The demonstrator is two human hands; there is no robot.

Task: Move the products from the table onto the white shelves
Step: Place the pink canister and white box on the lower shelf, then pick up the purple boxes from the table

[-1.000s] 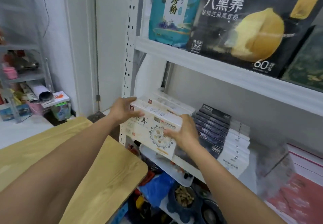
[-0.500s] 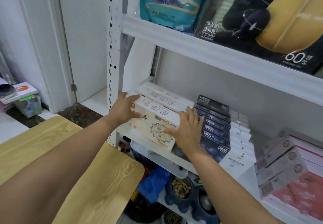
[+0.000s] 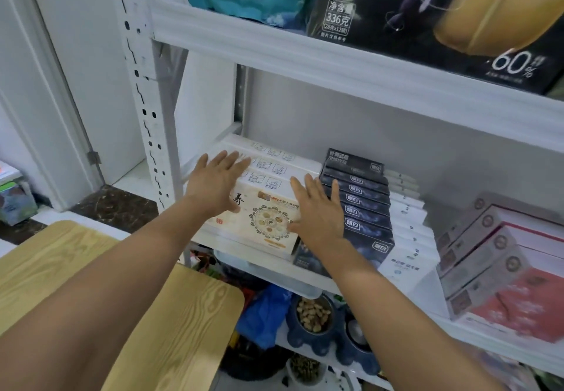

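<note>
Left hand point(image 3: 218, 184) and right hand point(image 3: 317, 212) both spread flat, fingers straight, pressing the cream box point(image 3: 268, 223), right hand beside the dark boxes point(image 3: 357, 204). Box sits at the front of its row on the middle shelf point(image 3: 500, 349), so I'd call this the final seating push. Next: lift off and turn to the table point(image 3: 91, 284) for another product; none shows on the part in view.

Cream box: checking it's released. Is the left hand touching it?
Cannot tell: in the head view the left hand overlaps the cream box, hiding any gap.
</note>
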